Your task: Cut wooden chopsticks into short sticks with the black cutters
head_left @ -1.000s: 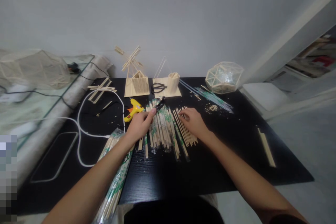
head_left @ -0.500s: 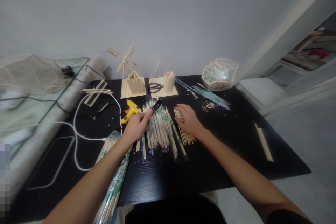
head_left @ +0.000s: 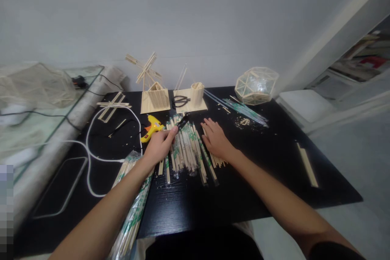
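Observation:
My left hand [head_left: 159, 145] is closed around a small black-handled cutting tool [head_left: 183, 121] whose tip points up and right over a heap of wrapped bamboo chopsticks [head_left: 185, 148]. My right hand [head_left: 215, 139] lies flat with fingers spread on a row of bare wooden sticks [head_left: 217, 158] just right of that heap. Under my left forearm a long plastic pack of chopsticks [head_left: 134, 211] runs off the table's front edge.
On the black table [head_left: 274, 178]: a yellow glue gun [head_left: 152, 126], a white cable [head_left: 91, 150], a stick windmill house [head_left: 154, 93], a stick cup with scissors [head_left: 190, 97], a geodesic stick dome [head_left: 257, 85], flat sticks [head_left: 307, 164] at right. A glass table [head_left: 45, 105] stands left.
My right hand has slid slightly left and toward me over the bare sticks, covering more of them. My left hand keeps its grip on the tool. The view shifted a little.

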`<state>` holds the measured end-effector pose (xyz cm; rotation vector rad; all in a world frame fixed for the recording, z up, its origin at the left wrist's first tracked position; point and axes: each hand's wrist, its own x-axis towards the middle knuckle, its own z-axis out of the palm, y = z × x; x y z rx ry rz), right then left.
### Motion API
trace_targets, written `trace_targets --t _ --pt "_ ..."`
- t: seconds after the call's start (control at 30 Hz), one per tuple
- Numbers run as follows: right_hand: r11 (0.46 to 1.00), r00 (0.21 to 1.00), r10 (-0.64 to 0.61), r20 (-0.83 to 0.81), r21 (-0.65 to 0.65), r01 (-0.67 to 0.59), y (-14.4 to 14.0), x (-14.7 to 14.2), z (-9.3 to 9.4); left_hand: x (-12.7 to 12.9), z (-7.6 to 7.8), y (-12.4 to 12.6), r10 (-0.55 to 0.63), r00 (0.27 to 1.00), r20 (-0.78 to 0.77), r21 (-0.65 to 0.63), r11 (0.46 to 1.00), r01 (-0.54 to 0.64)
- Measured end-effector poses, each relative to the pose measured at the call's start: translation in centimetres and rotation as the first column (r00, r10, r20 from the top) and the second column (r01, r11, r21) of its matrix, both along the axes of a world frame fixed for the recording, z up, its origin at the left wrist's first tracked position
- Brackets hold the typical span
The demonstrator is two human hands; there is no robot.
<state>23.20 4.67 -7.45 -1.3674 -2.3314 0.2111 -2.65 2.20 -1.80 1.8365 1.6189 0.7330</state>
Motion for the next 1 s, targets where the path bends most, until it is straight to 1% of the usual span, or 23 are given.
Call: trace_targets --t 0.1,0.23,0.43,0.63,0.83,1.0 --pt "1.000 1.000 0.005 0.007 -0.015 -0.005 0.18 0.14 -0.39 0.08 0.13 -0.05 -0.001 1.000 0.000 0.001 1.000 0.001" --pt "1.000 1.000 0.019 -0.016 0.001 -0.019 0.31 0.25 -0.56 0.18 0.32 -0.12 -0.008 1.000 0.003 0.007 1.000 0.008" --pt "0.999 0.999 0.014 -0.034 0.030 -0.013 0.32 0.15 -0.42 0.15 0.28 -0.04 -0.014 1.000 -0.016 0.008 1.000 0.015" --pt "0.997 0.996 0.015 -0.092 0.072 -0.008 0.26 0.19 -0.21 0.05 0.16 -0.03 -0.018 1.000 -0.015 0.016 1.000 0.018" --pt "0.996 0.997 0.028 -0.072 0.085 -0.022 0.23 0.12 0.07 0.07 0.12 -0.02 -0.024 1.000 -0.017 0.014 1.000 0.025" --pt "0.996 0.996 0.022 -0.088 0.083 -0.014 0.32 0.11 -0.12 0.09 0.22 -0.04 -0.018 0.999 -0.028 0.022 1.000 0.019"
